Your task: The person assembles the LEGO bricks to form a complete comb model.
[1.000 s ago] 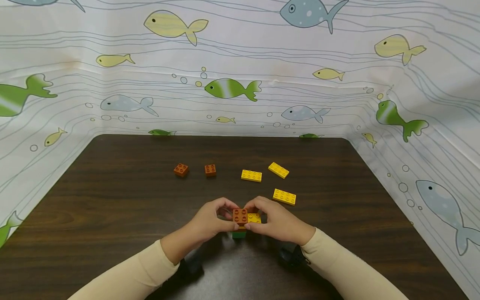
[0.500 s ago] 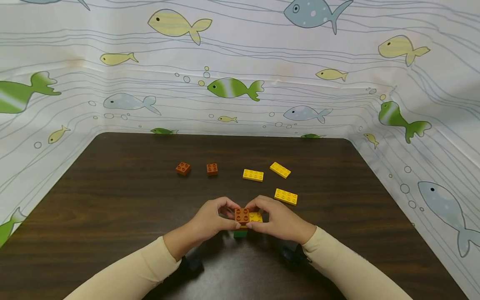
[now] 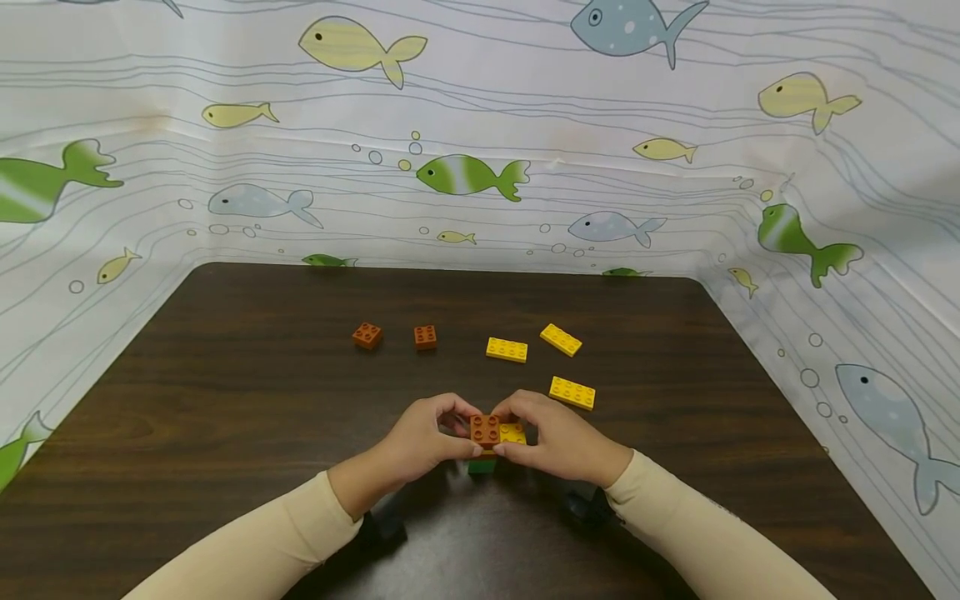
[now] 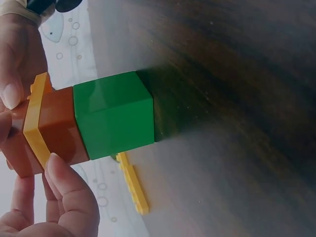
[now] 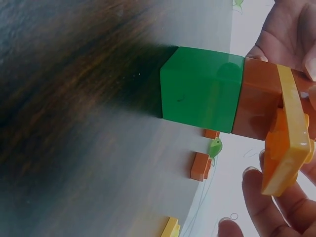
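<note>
Now: brick stack (image 4: 69, 129) stands upright on the table (image 3: 225, 400), between left grip (image 3: 422, 437) and right grip (image 3: 566, 440). Both narrow, thumbs on the near side, fingers behind, holding the stack near its top. Order from below: green block (image 5: 202, 89), lower brown brick (image 5: 256, 101), yellow brick (image 4: 34, 126), upper brown brick (image 3: 484, 429). Yellow brick's studded end juts out within the curve of right grip. Beyond left grip, well apart: two loose brown bricks (image 3: 367, 336). Just past right grip: one loose yellow brick (image 3: 572, 393); two more yellow bricks (image 3: 507, 349) farther out.
</note>
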A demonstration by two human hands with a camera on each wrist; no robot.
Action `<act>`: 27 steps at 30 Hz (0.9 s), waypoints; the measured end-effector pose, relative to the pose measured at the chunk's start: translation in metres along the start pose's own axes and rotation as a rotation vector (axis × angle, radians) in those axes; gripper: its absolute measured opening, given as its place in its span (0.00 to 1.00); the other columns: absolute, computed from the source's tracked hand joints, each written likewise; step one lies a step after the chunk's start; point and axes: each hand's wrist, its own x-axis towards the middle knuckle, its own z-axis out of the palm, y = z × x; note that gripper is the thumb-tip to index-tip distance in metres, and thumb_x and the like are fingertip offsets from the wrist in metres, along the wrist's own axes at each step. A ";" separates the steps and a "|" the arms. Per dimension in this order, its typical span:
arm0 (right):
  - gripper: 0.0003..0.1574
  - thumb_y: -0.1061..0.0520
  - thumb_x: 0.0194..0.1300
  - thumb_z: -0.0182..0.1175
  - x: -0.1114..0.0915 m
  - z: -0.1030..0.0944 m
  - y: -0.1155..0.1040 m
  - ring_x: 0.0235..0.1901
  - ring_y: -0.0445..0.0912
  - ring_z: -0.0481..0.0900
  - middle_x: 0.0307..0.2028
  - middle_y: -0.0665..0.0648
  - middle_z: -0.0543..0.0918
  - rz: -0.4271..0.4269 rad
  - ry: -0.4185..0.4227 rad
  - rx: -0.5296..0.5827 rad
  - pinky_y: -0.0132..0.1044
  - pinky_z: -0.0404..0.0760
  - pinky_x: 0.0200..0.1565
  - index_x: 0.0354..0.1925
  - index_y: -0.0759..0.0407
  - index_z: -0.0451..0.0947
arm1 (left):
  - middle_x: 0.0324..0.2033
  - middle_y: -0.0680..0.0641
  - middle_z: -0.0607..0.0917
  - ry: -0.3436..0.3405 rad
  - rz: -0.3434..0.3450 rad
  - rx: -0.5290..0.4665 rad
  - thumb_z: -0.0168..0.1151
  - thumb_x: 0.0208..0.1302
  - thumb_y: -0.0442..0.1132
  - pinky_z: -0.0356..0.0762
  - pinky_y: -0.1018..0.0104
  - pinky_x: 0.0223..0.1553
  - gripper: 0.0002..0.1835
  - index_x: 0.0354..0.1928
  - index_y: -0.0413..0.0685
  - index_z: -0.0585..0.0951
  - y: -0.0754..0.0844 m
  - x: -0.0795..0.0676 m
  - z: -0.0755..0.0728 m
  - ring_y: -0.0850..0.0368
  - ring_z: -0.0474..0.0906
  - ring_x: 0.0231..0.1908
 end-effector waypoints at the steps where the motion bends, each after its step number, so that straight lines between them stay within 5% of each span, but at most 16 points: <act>1: 0.18 0.51 0.63 0.65 0.000 0.000 0.000 0.41 0.40 0.73 0.43 0.45 0.77 0.003 -0.001 0.000 0.42 0.77 0.48 0.50 0.52 0.76 | 0.34 0.46 0.80 0.000 -0.002 0.001 0.71 0.52 0.33 0.74 0.63 0.34 0.18 0.46 0.40 0.80 0.000 0.000 0.000 0.54 0.75 0.37; 13: 0.24 0.48 0.63 0.64 -0.003 -0.007 0.007 0.47 0.43 0.75 0.49 0.50 0.77 0.038 -0.020 0.100 0.45 0.76 0.53 0.55 0.53 0.74 | 0.37 0.46 0.80 0.010 -0.013 -0.044 0.70 0.54 0.33 0.74 0.63 0.36 0.19 0.48 0.39 0.77 -0.003 -0.002 0.005 0.54 0.74 0.38; 19: 0.28 0.49 0.65 0.62 -0.005 -0.020 0.025 0.50 0.51 0.74 0.52 0.61 0.76 0.110 0.074 0.219 0.51 0.74 0.52 0.59 0.59 0.72 | 0.38 0.45 0.80 0.016 -0.020 -0.051 0.70 0.53 0.33 0.74 0.64 0.36 0.19 0.48 0.39 0.77 -0.002 0.000 0.007 0.54 0.74 0.38; 27: 0.25 0.53 0.68 0.59 -0.002 -0.031 0.053 0.51 0.52 0.75 0.51 0.63 0.78 0.211 0.201 0.262 0.50 0.74 0.54 0.58 0.65 0.72 | 0.37 0.45 0.79 0.019 -0.006 -0.063 0.69 0.53 0.31 0.74 0.64 0.34 0.19 0.48 0.38 0.77 -0.002 0.000 0.008 0.54 0.74 0.37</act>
